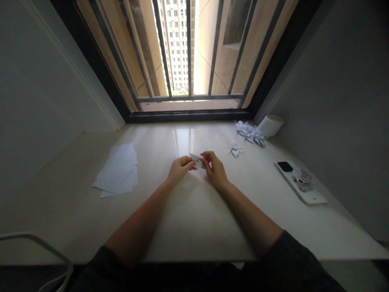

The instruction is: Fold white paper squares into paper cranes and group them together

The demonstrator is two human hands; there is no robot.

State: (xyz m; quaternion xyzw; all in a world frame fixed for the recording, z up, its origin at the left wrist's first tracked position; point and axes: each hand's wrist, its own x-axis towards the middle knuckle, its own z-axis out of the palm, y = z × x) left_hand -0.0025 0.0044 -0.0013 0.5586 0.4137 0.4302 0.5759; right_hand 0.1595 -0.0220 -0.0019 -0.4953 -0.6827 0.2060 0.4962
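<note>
– Several white paper sheets (117, 170) at far left of the sill (188, 211), loosely fanned, lying flat.
– Noted. Next item rightward?
– Left hand (179, 168), near the middle of the sill. Thumb and fingertips are closed to a pinch on the left end of a small folded paper piece (197, 159).
– Position of the piece?
– Between the two hands, low over the sill and well right of the sheets. Cannot tell whether it touches the surface. Fold shape too small to read.
– Right hand?
– Right hand (216, 169) is directly beside the piece, fingers curled in, tips nipped on its right end. Both forearms bare, dark sleeves at the near edge.
– Further right?
– One paper crane (235, 151) stands alone just beyond the right hand, untouched. Behind it a cluster of paper cranes (251, 134) sits in the far right corner, just beside a white cylinder (271, 125). Nearer, by the right wall, a white phone (313, 196) lies flat with a round grip (301, 176) on its back.
</note>
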